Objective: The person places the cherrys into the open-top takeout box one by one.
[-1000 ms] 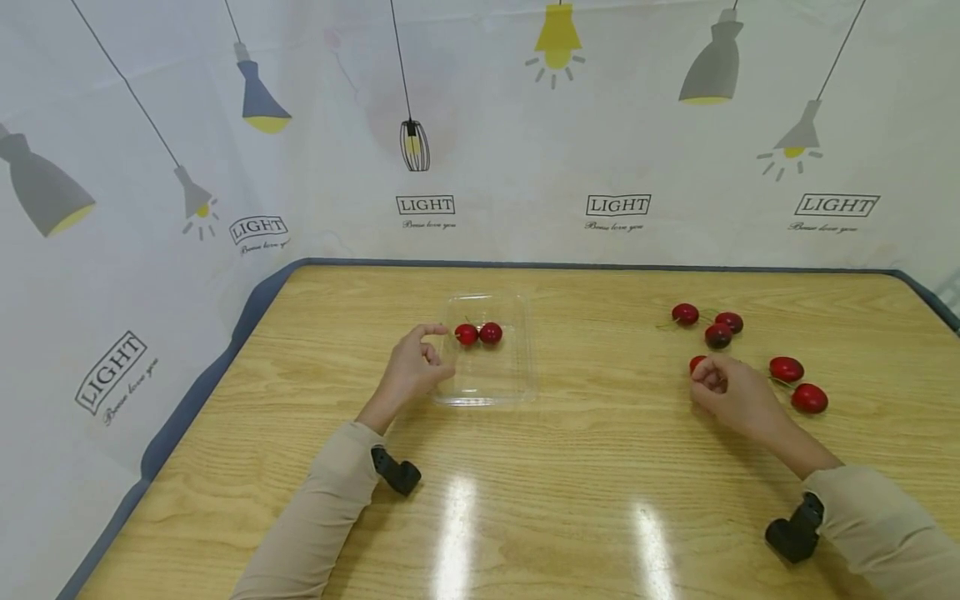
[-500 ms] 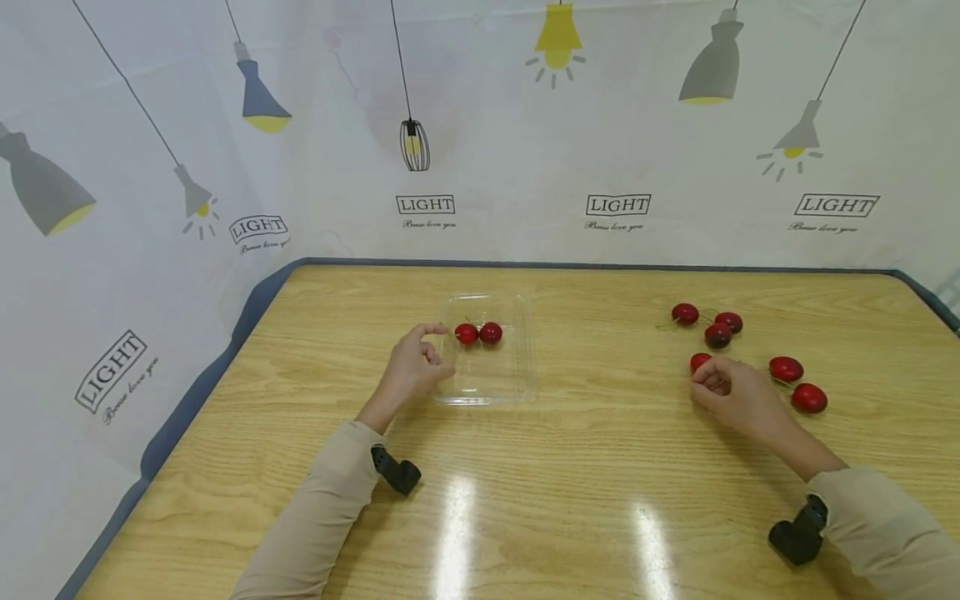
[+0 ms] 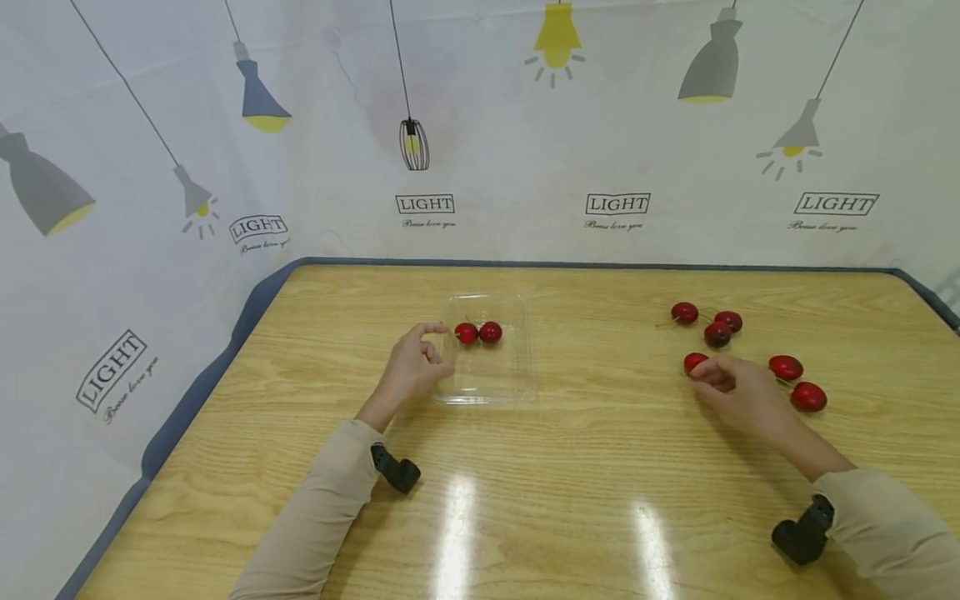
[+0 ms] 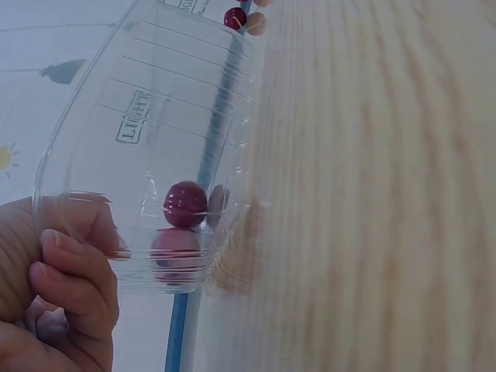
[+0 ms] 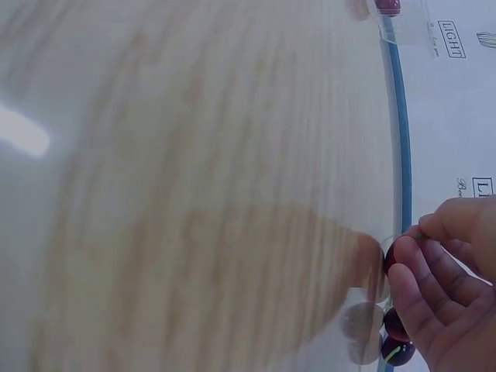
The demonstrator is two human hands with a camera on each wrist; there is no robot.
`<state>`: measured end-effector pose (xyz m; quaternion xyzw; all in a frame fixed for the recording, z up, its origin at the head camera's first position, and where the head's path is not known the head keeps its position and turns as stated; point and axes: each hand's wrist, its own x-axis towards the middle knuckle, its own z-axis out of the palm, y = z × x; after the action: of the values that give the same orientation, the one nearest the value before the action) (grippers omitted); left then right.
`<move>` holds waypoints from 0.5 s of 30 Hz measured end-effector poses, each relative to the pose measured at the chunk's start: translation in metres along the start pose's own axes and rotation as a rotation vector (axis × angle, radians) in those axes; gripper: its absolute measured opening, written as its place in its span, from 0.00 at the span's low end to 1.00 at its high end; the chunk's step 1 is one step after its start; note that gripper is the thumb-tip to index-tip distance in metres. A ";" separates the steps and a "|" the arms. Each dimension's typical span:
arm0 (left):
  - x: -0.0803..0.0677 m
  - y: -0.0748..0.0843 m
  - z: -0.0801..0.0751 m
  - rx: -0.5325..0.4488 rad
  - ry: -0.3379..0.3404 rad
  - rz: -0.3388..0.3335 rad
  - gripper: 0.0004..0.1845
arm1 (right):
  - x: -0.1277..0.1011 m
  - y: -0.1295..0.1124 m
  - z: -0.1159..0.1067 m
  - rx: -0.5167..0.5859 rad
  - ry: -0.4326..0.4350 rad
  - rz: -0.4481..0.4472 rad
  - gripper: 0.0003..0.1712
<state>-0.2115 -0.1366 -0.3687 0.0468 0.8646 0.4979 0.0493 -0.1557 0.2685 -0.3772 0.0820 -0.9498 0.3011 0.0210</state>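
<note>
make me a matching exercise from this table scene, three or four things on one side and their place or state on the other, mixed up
Things:
1. left hand
2. right hand
3. clear tray
4. three cherries

Places or states:
A. holds two cherries inside it
B. pinches a cherry on the table
C. lie loose, far side of the right hand
D. grips the tray's rim

Pairs: 1-D, 2-B, 3-A, 4-C

A wooden table [image 3: 570, 500] stands by a white curtain [image 3: 525, 125] with lamp pictures. Light shines on the tabletop.
</note>
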 end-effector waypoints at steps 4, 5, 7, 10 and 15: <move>0.000 0.000 0.000 -0.003 -0.003 -0.002 0.29 | 0.000 -0.002 -0.003 0.012 -0.012 0.019 0.11; 0.000 0.000 0.000 -0.003 -0.003 -0.003 0.29 | 0.000 -0.002 -0.003 0.013 -0.012 0.019 0.11; 0.000 0.000 0.000 -0.007 -0.005 -0.008 0.29 | 0.000 -0.002 -0.004 0.015 -0.013 0.022 0.11; 0.000 0.000 0.000 -0.010 -0.009 -0.016 0.29 | -0.001 -0.003 -0.005 0.025 -0.008 0.018 0.12; 0.000 0.000 -0.001 0.001 -0.013 -0.017 0.29 | -0.001 -0.003 -0.008 0.035 0.013 0.006 0.13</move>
<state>-0.2115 -0.1370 -0.3682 0.0425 0.8647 0.4969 0.0592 -0.1545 0.2706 -0.3688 0.0775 -0.9444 0.3185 0.0247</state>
